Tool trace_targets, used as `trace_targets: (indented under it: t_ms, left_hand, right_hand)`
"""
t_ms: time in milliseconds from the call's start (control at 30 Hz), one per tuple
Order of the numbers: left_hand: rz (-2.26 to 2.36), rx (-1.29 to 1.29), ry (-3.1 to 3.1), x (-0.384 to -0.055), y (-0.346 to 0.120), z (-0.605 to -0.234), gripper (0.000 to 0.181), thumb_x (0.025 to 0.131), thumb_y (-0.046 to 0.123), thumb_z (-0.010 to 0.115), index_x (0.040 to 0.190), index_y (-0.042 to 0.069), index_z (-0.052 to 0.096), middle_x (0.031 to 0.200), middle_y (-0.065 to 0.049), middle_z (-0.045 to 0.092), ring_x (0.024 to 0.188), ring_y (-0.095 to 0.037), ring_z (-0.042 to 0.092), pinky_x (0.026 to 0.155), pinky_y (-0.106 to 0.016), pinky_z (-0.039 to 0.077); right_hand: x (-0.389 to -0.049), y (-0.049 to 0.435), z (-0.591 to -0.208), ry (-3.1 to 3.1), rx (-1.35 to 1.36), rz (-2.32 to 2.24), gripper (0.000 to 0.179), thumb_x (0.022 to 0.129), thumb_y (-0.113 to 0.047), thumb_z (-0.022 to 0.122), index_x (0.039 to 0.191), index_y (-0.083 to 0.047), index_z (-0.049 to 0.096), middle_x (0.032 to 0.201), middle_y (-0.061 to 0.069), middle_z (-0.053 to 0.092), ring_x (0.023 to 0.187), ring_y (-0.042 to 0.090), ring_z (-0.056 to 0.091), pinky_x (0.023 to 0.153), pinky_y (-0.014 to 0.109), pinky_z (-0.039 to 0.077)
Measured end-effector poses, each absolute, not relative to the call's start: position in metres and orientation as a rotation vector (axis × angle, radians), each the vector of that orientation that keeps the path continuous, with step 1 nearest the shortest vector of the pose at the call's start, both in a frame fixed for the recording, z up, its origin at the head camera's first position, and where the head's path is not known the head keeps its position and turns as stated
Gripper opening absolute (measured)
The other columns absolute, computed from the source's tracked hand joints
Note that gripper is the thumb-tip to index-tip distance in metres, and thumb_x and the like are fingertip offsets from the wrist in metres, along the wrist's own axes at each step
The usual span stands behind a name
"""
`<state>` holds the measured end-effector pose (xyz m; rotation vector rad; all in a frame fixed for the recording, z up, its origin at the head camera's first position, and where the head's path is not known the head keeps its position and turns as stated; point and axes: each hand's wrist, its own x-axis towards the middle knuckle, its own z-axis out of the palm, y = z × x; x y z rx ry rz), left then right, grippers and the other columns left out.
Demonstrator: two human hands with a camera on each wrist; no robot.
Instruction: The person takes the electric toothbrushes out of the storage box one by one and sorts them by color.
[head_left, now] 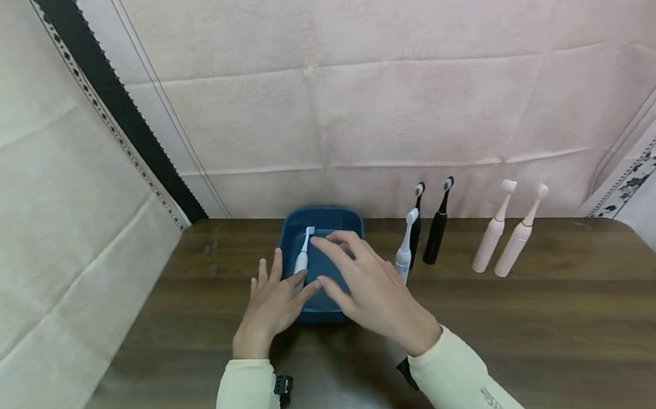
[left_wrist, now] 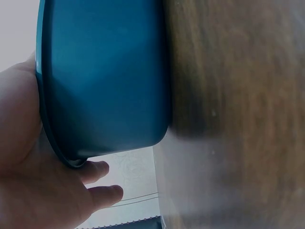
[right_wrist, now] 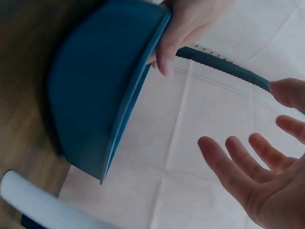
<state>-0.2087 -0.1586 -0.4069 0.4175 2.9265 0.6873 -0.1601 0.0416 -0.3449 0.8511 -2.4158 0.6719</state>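
A blue plastic bin (head_left: 336, 214) stands on the table with a white electric toothbrush (head_left: 301, 261) lying inside along its left side. My left hand (head_left: 273, 304) is at the bin's left rim, fingers spread and thumb reaching over the opening. In the left wrist view its palm lies against the rim of the bin (left_wrist: 105, 81). Above the bin's right part hovers my right hand (head_left: 375, 289), fingers loosely bent and apart, holding nothing. The right wrist view confirms a gap between that hand (right_wrist: 271, 176) and the bin (right_wrist: 105, 81).
Right of the bin stand a white toothbrush (head_left: 404, 253), partly behind my right hand, and two black toothbrushes (head_left: 437, 238). Farther right are two pale pink toothbrushes (head_left: 489, 244). A cloth-covered wall (head_left: 403, 108) rises behind the wooden table (head_left: 574, 316).
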Motion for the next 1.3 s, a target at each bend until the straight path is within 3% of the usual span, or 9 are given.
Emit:
trace_targets:
  t_ms: [400, 500, 733, 1000, 1300]
  left_hand:
    - [0.690, 0.404, 2.927, -0.202, -0.150, -0.403, 0.066, 0.103, 0.062, 0.041, 0.153, 0.020, 0.049, 0.168, -0.019, -0.003, 0.150, -0.051, -0.008, 0.116, -0.070, 0.005]
    - [0.698, 0.397, 2.926, -0.198, -0.146, -0.403, 0.065, 0.102, 0.062, 0.043, 0.153, 0.021, 0.049, 0.168, -0.019, -0.002, 0.150, -0.051, -0.008, 0.116, -0.070, 0.006]
    - [0.724, 0.390, 2.914, -0.194, -0.137, -0.400, 0.066, 0.102, 0.062, 0.042, 0.154, 0.021, 0.045, 0.168, -0.015, -0.004, 0.150, -0.047, -0.011, 0.118, -0.067, 0.004]
    - [0.745, 0.405, 2.906, -0.191, -0.127, -0.401, 0.065, 0.102, 0.060, 0.046, 0.152, 0.018, 0.048, 0.169, -0.015, -0.002, 0.151, -0.046, -0.010, 0.118, -0.067, 0.004]
    - [0.750, 0.413, 2.909, -0.189, -0.124, -0.401, 0.065, 0.103, 0.061, 0.044, 0.152, 0.019, 0.048, 0.169, -0.015, -0.002, 0.151, -0.045, -0.010, 0.118, -0.066, 0.003]
  right_hand:
    - [-0.215, 0.019, -0.330, -2.714, 0.780, 0.451, 0.054, 0.101, -0.028, 0.064, 0.151, -0.015, 0.048, 0.139, 0.015, 0.053, 0.099, 0.025, 0.062, 0.060, 0.031, 0.054]
    - [-0.223, 0.015, -0.331, -2.801, 0.770, 0.414, 0.053, 0.102, -0.029, 0.064, 0.151, -0.015, 0.048, 0.140, 0.015, 0.052, 0.104, 0.027, 0.062, 0.065, 0.034, 0.056]
    - [-0.243, 0.014, -0.344, -3.056, 0.694, 0.356, 0.053, 0.102, -0.029, 0.064, 0.151, -0.016, 0.049, 0.145, 0.016, 0.051, 0.116, 0.031, 0.062, 0.090, 0.047, 0.056]
    - [-0.252, 0.014, -0.366, -3.216, 0.682, 0.305, 0.052, 0.103, -0.028, 0.063, 0.151, -0.014, 0.049, 0.153, 0.021, 0.043, 0.132, 0.036, 0.053, 0.102, 0.054, 0.049]
    - [-0.260, 0.018, -0.375, -3.327, 0.662, 0.288, 0.049, 0.107, -0.030, 0.053, 0.153, -0.016, 0.047, 0.152, 0.016, 0.047, 0.138, 0.034, 0.047, 0.108, 0.057, 0.041]
